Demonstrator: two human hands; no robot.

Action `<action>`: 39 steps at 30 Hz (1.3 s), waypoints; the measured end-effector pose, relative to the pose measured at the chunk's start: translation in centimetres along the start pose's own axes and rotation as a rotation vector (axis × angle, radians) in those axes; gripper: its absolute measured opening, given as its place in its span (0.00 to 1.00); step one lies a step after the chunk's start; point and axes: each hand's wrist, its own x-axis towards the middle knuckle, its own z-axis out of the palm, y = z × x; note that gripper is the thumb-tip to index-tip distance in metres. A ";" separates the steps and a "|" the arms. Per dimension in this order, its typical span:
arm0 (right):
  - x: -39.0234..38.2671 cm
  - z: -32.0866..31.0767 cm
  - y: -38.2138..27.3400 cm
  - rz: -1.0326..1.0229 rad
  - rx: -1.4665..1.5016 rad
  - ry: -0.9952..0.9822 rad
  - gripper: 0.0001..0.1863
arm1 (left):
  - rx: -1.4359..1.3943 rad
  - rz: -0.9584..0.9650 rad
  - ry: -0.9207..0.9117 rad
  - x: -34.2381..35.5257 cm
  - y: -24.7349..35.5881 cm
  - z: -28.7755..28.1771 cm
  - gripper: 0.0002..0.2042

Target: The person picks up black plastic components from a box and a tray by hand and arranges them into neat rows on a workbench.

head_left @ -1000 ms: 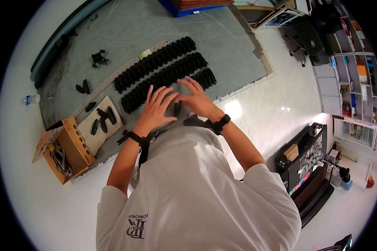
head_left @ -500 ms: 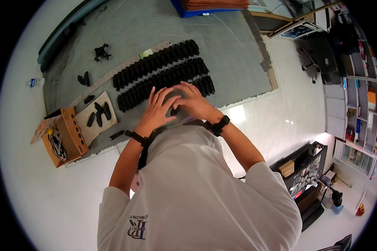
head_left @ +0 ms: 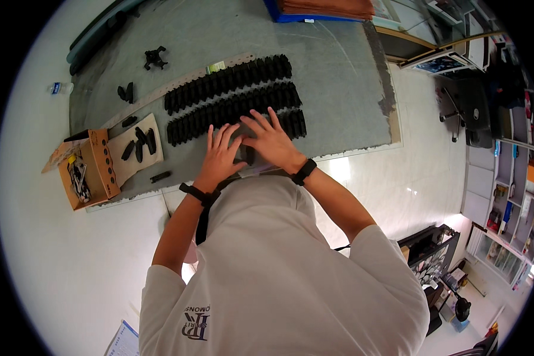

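Observation:
Both hands are over the table's near edge, in front of the rows of black parts. My left hand (head_left: 221, 159) has its fingers stretched out and apart, its thumb close to a small dark elongated part (head_left: 250, 155). On the other side of that part is my right hand (head_left: 274, 147), fingers spread and thumb pointing left. Whether either thumb touches the part is hard to make out. Beyond the hands, many slim black parts (head_left: 228, 84) stand packed side by side in rows; my fingertips cover some of the nearest row.
A perforated metal strip (head_left: 181, 79) runs behind the rows. At left lie a cream cloth (head_left: 149, 155) with several black parts and an open cardboard box (head_left: 104, 169) of tools. A black bracket-like piece (head_left: 155, 58) sits farther back; brown sheets (head_left: 326, 7) lie at the far edge.
The fingers of both hands have straightened and spread, the right hand's most. The dark part between them shows more fully. The whole view has shifted slightly.

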 end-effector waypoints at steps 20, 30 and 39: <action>-12.0 -2.5 8.6 0.476 0.033 -0.022 0.40 | 0.047 -0.065 0.031 1.0 1.9 1.8 0.30; -11.7 -1.9 8.5 0.484 0.097 0.043 0.34 | 0.058 -0.061 0.067 3.9 3.1 2.7 0.27; -11.8 -2.2 8.1 0.502 0.102 0.064 0.34 | 0.109 -0.071 0.088 5.1 3.3 2.8 0.25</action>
